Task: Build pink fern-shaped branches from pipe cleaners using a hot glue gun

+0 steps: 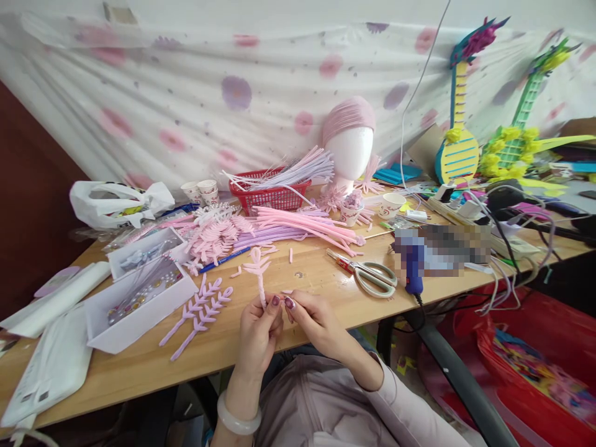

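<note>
Near the table's front edge, my left hand (pixel 259 332) pinches the stem of a pale pink pipe-cleaner sprig (pixel 257 268). The sprig stands upright, with a loop at its top and small leaves to the sides. Close against it, my right hand (pixel 321 320) is closed, thumb and forefinger pinching a short pink pipe cleaner (pixel 287 292); most of that piece is hidden by the fingers. Two finished-looking purple sprigs (pixel 205 316) lie left of my hands. Behind them rests a heap of pink leafy sprigs (pixel 212 236).
Scissors (pixel 372 276) and a blue glue gun (pixel 413 270) lie to the right. Pink pipe cleaners (pixel 307 226) are bundled before a red basket (pixel 274 198). White boxes (pixel 139 310) of beads stand left. A white foam head (pixel 351 152) stands at the back.
</note>
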Action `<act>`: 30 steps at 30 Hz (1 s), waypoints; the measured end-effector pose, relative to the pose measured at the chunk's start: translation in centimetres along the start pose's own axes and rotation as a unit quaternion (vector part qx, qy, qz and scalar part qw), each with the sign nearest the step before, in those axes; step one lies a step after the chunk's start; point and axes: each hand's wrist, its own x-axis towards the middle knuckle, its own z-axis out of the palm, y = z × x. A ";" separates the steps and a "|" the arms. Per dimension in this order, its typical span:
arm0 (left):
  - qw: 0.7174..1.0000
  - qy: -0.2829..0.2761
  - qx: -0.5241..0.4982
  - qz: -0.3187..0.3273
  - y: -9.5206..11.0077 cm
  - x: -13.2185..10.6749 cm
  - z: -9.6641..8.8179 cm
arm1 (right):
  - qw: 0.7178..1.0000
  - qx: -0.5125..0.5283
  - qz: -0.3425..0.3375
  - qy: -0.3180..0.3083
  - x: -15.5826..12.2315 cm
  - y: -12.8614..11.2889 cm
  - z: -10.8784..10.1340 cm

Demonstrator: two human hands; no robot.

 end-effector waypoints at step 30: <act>0.997 -0.002 0.073 0.025 -0.7 -0.1 0.1 | 0.999 0.005 0.032 0.011 -0.1 1.0 -1.7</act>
